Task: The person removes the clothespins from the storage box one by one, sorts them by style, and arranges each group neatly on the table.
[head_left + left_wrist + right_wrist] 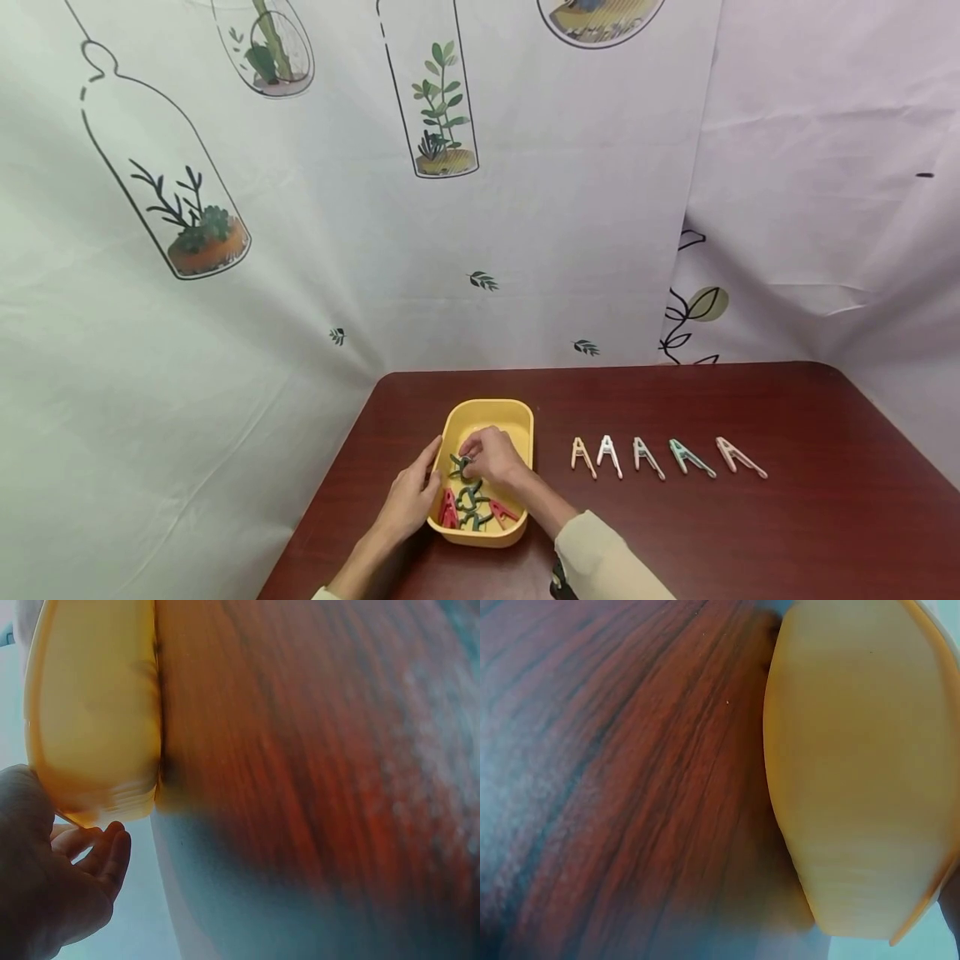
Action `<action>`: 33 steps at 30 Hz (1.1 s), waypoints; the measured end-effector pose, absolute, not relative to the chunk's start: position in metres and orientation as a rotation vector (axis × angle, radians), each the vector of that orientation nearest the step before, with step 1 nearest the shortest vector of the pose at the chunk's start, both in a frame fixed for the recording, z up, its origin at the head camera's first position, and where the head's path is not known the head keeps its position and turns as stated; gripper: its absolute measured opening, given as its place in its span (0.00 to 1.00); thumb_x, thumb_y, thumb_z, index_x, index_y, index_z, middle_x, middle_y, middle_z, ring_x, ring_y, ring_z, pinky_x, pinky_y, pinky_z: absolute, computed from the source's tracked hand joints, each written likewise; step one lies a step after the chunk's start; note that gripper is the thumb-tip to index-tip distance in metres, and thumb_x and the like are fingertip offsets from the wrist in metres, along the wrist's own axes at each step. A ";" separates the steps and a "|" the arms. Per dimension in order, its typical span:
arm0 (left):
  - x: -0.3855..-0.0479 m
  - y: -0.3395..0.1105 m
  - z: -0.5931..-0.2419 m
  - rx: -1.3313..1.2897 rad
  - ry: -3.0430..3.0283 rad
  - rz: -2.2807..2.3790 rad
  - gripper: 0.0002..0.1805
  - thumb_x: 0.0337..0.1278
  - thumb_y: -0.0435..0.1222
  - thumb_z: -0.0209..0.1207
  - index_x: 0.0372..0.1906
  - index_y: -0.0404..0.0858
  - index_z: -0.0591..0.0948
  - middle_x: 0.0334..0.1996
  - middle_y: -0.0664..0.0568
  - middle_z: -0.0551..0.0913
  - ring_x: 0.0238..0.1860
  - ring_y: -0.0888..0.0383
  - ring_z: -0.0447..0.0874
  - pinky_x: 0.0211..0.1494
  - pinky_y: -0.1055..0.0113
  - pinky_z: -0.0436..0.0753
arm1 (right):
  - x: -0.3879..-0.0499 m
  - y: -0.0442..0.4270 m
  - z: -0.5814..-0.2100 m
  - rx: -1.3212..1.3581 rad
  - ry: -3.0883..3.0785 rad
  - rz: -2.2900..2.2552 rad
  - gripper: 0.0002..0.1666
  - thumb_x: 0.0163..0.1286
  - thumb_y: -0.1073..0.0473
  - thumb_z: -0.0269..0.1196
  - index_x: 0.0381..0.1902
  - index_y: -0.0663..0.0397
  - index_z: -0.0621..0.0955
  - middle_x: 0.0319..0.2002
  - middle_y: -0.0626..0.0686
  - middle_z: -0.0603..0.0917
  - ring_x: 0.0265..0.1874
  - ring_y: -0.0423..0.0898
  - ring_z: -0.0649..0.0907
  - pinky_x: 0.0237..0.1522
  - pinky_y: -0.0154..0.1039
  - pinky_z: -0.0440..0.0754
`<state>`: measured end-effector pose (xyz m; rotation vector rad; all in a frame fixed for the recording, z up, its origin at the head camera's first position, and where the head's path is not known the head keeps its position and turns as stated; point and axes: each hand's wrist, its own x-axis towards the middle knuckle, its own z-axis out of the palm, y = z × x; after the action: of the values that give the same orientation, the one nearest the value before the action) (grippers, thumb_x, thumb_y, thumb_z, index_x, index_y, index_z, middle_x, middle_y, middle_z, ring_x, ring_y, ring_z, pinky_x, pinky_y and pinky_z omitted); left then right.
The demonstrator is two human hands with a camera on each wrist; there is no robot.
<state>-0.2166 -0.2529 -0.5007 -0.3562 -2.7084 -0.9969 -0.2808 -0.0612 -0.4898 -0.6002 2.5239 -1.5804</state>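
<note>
A yellow plastic tub on the table holds several dark green clips and two red clothes pegs. My left hand rests against the tub's left side, its fingers along the rim. In the left wrist view, loosely bent fingers touch the yellow wall. Reaching into the tub from the right, my right hand has thumb and fingertips together on a dark green clip. That clip is partly hidden by the fingers. The right wrist view shows mainly the tub's outer wall.
To the right of the tub, several pastel clothes pegs lie in a row: yellow, white, grey, mint and pale pink. A plant-patterned cloth hangs behind the dark reddish-brown table.
</note>
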 end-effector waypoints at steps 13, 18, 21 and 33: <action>-0.216 -0.253 -0.500 -0.357 -2.721 -1.022 0.31 0.75 0.27 0.57 0.79 0.34 0.69 0.68 0.36 0.80 0.60 0.44 0.84 0.61 0.44 0.81 | -0.277 -0.062 -0.487 -0.462 2.191 -1.928 0.08 0.61 0.78 0.73 0.38 0.69 0.89 0.29 0.57 0.89 0.27 0.55 0.91 0.30 0.45 0.89; -0.216 -0.253 -0.501 -0.355 -2.717 -1.024 0.31 0.74 0.26 0.57 0.79 0.33 0.69 0.68 0.36 0.80 0.61 0.43 0.84 0.61 0.44 0.81 | -0.278 -0.062 -0.487 -0.455 2.205 -1.985 0.08 0.62 0.77 0.73 0.39 0.68 0.89 0.30 0.57 0.89 0.28 0.56 0.91 0.32 0.47 0.89; -0.216 -0.253 -0.501 -0.352 -2.715 -1.035 0.31 0.74 0.26 0.57 0.79 0.32 0.68 0.68 0.35 0.80 0.62 0.42 0.84 0.62 0.43 0.80 | -0.280 -0.061 -0.487 -0.443 2.247 -2.014 0.09 0.62 0.75 0.74 0.40 0.67 0.89 0.33 0.57 0.90 0.30 0.54 0.91 0.35 0.47 0.90; -0.216 -0.252 -0.502 -0.348 -2.705 -1.038 0.31 0.75 0.26 0.56 0.79 0.33 0.69 0.69 0.36 0.79 0.63 0.43 0.83 0.62 0.43 0.80 | -0.287 -0.059 -0.489 -0.359 2.170 -2.192 0.08 0.64 0.71 0.75 0.42 0.65 0.90 0.39 0.58 0.91 0.35 0.50 0.90 0.37 0.43 0.89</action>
<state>-0.2164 -0.2520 -0.5016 -0.3480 -2.7052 -1.0385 -0.2865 -0.0593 -0.4893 -0.3593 2.1696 -2.1922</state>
